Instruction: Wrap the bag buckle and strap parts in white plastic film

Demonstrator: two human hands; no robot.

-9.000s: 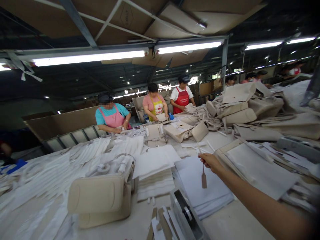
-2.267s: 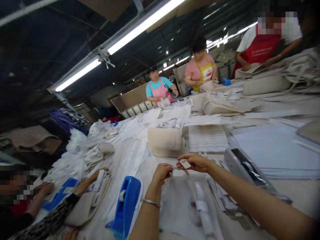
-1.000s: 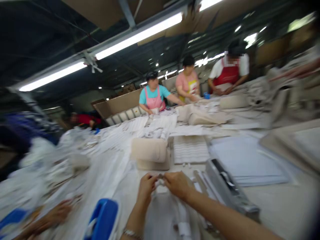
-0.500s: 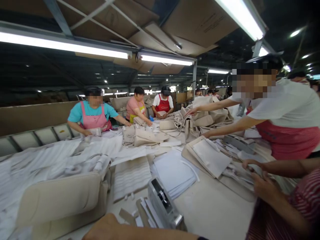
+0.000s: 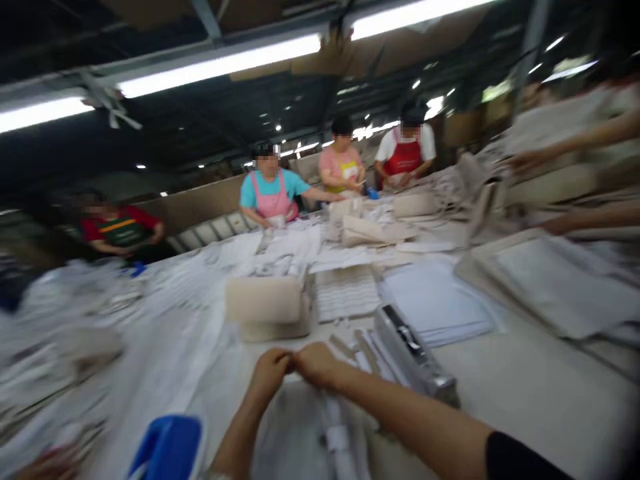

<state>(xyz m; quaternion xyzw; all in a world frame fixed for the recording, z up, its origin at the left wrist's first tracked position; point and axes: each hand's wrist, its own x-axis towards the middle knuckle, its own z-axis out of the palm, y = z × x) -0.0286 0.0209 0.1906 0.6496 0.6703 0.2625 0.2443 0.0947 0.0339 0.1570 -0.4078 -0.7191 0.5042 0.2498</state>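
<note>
At the far left, a co-worker's hand [image 5: 55, 463] is showing at the bottom edge, blurred, while a person in a green apron [image 5: 125, 230] is leaning in behind the heaped white wrapping [image 5: 75, 283]. Next along, a blue tool [image 5: 173, 443] is lying just left of the wearer's arms. Beyond the hands, a beige bag [image 5: 265, 300] is resting on the table [image 5: 540, 393], and a person in a pink apron [image 5: 270, 193] is stretching an arm to one side.

The left hand [image 5: 273, 373] is curling inward, fingertips meeting those of the right hand [image 5: 317, 365], which is bending over just as tightly. I can't tell whether either is pinching anything; the fingers are covering that spot. To my eye, hands this close suggest fine fingertip work. Directly below them, a pale wrapped piece [image 5: 287, 430] is lying on the table, with a white-wrapped strap [image 5: 339, 437] running along its right side.

Farther right, a grey metal box [image 5: 415, 360] is sitting beside loose strips [image 5: 367, 353], with white sheets [image 5: 435, 300] spreading behind it. At the right edge, another person's arm [image 5: 585, 141] is reaching over beige pieces.
</note>
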